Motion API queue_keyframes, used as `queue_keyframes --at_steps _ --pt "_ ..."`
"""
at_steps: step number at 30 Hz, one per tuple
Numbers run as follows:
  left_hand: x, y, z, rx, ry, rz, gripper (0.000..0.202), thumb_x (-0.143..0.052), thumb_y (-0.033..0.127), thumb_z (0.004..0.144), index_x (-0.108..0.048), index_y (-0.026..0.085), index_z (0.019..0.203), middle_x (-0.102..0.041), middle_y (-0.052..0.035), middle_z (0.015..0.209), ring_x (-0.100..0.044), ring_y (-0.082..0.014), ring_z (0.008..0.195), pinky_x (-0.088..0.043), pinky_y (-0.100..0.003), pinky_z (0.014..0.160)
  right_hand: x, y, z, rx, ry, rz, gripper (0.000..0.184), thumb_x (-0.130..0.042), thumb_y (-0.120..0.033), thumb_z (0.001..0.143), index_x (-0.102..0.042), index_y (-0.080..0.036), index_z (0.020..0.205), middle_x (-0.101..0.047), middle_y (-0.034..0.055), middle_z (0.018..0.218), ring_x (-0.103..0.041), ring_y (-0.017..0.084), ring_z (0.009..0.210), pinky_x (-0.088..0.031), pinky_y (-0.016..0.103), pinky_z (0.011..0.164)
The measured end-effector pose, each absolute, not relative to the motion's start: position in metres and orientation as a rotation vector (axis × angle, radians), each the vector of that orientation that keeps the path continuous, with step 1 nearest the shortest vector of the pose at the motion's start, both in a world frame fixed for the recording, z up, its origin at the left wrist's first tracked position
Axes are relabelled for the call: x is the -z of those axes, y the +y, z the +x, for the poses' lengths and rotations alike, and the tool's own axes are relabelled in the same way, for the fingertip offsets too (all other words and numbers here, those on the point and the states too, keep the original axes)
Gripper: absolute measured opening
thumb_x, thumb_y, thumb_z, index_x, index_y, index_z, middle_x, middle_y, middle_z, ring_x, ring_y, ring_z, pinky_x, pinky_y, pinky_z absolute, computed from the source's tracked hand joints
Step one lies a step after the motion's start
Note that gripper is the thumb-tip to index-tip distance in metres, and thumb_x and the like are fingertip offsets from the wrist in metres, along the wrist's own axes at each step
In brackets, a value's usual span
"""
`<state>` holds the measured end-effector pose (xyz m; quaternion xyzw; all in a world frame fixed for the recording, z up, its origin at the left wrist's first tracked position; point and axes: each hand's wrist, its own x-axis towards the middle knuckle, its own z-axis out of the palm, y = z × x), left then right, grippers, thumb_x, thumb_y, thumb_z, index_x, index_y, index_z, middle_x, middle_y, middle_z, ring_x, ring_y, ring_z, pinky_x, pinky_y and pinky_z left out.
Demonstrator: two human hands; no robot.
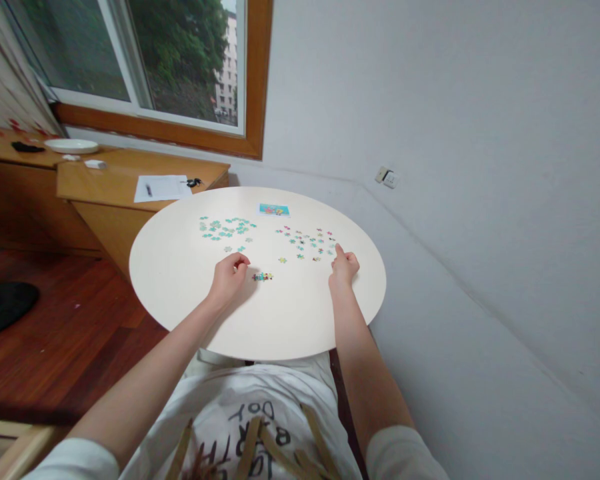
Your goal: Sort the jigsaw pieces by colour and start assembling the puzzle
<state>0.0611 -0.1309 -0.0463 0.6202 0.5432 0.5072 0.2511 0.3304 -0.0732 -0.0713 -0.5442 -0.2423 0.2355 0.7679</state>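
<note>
A small joined strip of jigsaw puzzle pieces (263, 277) lies on the round white table (280, 320). Just left of it, my left hand (229, 277) rests with its fingers curled in, and no piece shows in it. At the right edge of a scattered group of mixed-colour puzzle pieces (307, 243) is my right hand (345, 268). Its fingers are bent together, and what they may hold is hidden. Another spread of mostly teal puzzle pieces (225, 229) lies beyond my left hand. One loose yellow-green piece (283, 260) sits between the hands.
A small blue picture card (274, 210) lies at the table's far side. Behind it to the left, a wooden cabinet (115, 180) bears a paper sheet (163, 188), a dark object and a white plate (71, 145). A wall with a socket (391, 179) stands close on the right.
</note>
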Motion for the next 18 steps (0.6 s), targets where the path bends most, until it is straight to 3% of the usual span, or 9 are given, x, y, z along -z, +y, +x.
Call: queue_keyframes --at_steps 4,11,18 --pt "0.0446 -0.1321 0.0614 -1.38 1.481 1.681 0.017 -0.041 0.02 0.063 -0.058 0.019 0.063 -0.06 0.0007 0.061 -0.055 -0.0152 0.061 -0.042 -0.026 0.06 0.0686 -0.075 0.328 -0.508 -0.48 -1.168 0.054 -0.069 -0.042 0.072 -0.02 -0.024 0.06 -0.018 -0.013 0.045 -0.019 0.006 0.041 -0.018 0.018 0.038" --pt "0.0443 -0.1329 0.0615 -1.375 1.482 1.679 0.017 -0.041 0.021 0.062 -0.058 0.019 0.063 -0.059 0.0009 0.06 -0.053 -0.015 0.06 -0.041 -0.026 0.058 0.0644 -0.0748 0.3256 -0.55 -0.457 -1.164 0.038 -0.067 -0.043 0.073 -0.035 -0.023 0.068 -0.027 -0.0136 0.045 -0.025 0.005 0.039 -0.02 0.018 0.037" --pt "0.0443 -0.1328 0.0619 -1.376 1.482 1.686 0.017 -0.041 0.02 0.062 -0.057 0.019 0.063 -0.059 0.0012 0.06 -0.053 -0.015 0.061 -0.04 -0.025 0.058 0.069 -0.0719 0.3308 -0.583 -0.506 -1.159 0.029 -0.062 -0.041 0.077 -0.041 -0.021 0.07 -0.025 -0.0136 0.046 -0.023 0.005 0.039 -0.019 0.018 0.037"
